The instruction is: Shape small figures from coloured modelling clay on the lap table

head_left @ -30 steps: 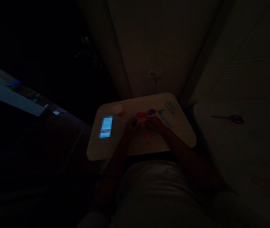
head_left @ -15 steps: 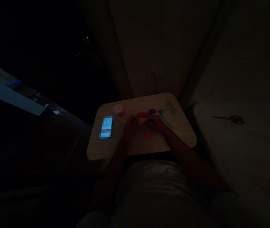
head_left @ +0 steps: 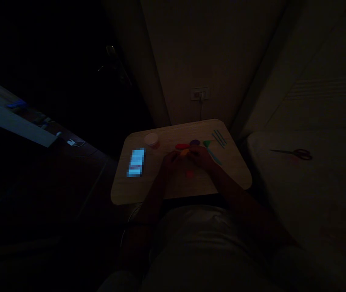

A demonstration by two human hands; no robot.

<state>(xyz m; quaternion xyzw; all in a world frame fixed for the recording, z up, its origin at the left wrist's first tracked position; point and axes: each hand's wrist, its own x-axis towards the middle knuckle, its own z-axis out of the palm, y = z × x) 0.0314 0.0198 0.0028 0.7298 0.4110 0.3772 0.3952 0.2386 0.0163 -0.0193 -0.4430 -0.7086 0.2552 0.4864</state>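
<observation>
In the dim light, a small orange lump of modelling clay [head_left: 185, 152] is pinched between my hands above the table. My left hand [head_left: 170, 159] has curled fingers at its left end. From the other side my right hand [head_left: 199, 156] grips it, covering its right end. Just beyond lie a red clay roll [head_left: 181, 146], a purple clay lump [head_left: 194, 142] and a green clay piece [head_left: 207, 143]. A pinkish-red clay lump [head_left: 189, 174] rests nearer to me, between my forearms. Finer finger detail is lost in the dark.
On the wooden table [head_left: 124, 190] are a lidded tub [head_left: 151, 140], a lit phone [head_left: 136, 162], a light-blue strip [head_left: 214, 155] and several thin blue-green sticks [head_left: 219, 138]. Scissors [head_left: 302, 153] lie on the pale surface at right. A wall socket [head_left: 200, 94] holds a plugged cable.
The orange clay has shifted slightly right, and less of it shows. My left hand has moved slightly right; my right hand stays almost in place.
</observation>
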